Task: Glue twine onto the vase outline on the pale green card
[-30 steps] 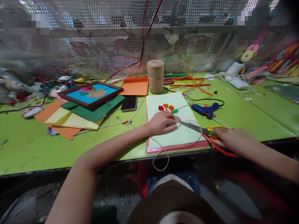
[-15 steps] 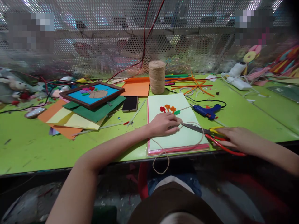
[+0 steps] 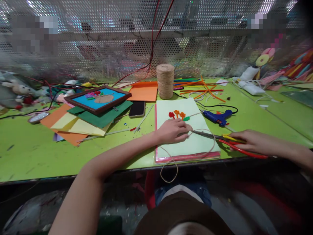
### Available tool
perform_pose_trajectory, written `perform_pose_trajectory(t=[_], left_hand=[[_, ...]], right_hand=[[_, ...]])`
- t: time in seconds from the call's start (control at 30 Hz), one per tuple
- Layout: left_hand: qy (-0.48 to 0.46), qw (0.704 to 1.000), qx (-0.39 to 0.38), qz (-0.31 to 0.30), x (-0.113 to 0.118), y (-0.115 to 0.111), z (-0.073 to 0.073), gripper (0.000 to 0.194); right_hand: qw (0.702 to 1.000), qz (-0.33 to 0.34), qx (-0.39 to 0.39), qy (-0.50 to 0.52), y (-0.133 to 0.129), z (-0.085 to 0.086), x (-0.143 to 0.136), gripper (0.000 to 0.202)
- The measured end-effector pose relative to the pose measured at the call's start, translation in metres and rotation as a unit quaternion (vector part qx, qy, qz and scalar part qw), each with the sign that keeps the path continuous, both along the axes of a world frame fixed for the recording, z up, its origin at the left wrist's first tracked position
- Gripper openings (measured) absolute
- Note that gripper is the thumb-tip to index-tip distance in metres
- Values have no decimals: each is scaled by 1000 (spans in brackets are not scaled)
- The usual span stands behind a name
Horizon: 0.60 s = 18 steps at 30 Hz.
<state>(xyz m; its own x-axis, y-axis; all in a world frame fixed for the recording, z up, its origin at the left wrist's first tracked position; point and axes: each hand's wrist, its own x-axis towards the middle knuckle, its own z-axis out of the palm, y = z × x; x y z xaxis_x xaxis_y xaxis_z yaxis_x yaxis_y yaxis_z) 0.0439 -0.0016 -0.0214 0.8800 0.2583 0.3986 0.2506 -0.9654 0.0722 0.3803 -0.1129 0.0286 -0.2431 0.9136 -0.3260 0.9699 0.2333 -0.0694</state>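
My left hand (image 3: 173, 131) lies on the pale green paper (image 3: 181, 150), fingers bent and closed over the twine (image 3: 169, 156). The twine loops across the sheet and hangs over the table's front edge. Beside those fingertips is a small coiled twine patch (image 3: 188, 127), partly covered. My right hand (image 3: 251, 141) grips red-and-yellow-handled scissors (image 3: 207, 134), their tips at the patch's right edge. Above my left hand sit a red flower (image 3: 171, 115), orange flowers (image 3: 182, 115) and a green leaf (image 3: 186, 118).
A blue glue gun (image 3: 218, 117) lies right of the paper. Behind stands a twine spool (image 3: 165, 81), near orange strips (image 3: 207, 92). At left are a phone (image 3: 137, 109), a framed flower picture (image 3: 97, 99) and coloured sheets (image 3: 80, 125). A perforated metal screen (image 3: 117, 55) rises behind.
My right hand and the scissors have shifted a little right and up, with the handles swung slightly. My left hand keeps its place on the paper.
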Motion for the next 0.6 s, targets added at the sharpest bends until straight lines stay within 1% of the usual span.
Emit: perform_pose_trajectory(t=[0.1,0.27,0.43,0.6], left_hand=[[0,1000,10,-1,0,0,0,39],[8,1000,24,-9,0,1,-1,39],[14,1000,24,1,0,0,-1,39],[17,1000,26,1,1,0,-2,39]], right_hand=[[1000,-5,2,-16,0,-3,6,66],[998,23,44,-27,-9,-9,0,62],[995,45,60,-69,-17,-8,-14,53],[988,30,87,-123,-25,-6,-33,35]])
